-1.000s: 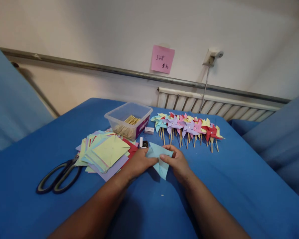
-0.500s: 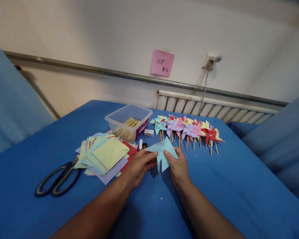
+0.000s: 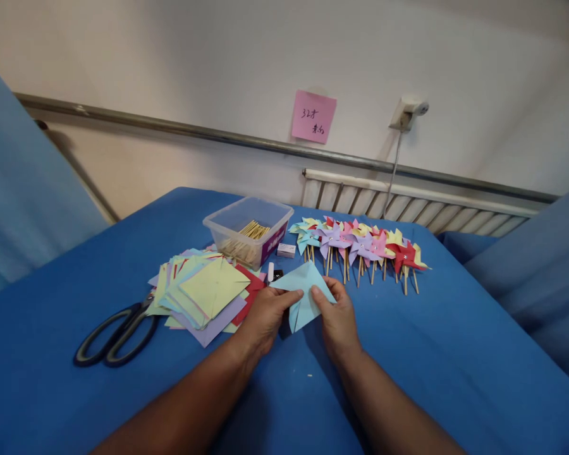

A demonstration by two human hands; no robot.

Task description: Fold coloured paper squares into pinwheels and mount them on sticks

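Note:
A light blue paper square (image 3: 303,292), partly folded, is held just above the blue tablecloth (image 3: 455,354). My left hand (image 3: 264,316) pinches its left side and my right hand (image 3: 336,316) pinches its right side, thumbs on top. Left of my hands lies a loose pile of coloured paper squares (image 3: 203,292). Behind the paper stands a row of finished paper pinwheels (image 3: 360,246) on wooden sticks.
Black-handled scissors (image 3: 116,335) lie at the left. A clear plastic box (image 3: 249,229) with wooden sticks stands behind the pile, with a small white box (image 3: 285,250) and a small tube (image 3: 270,272) beside it. A pink note (image 3: 313,116) hangs on the wall.
Both hands turned the blue paper and folded it, so its point now rises toward the pinwheels. The camera view shifted slightly.

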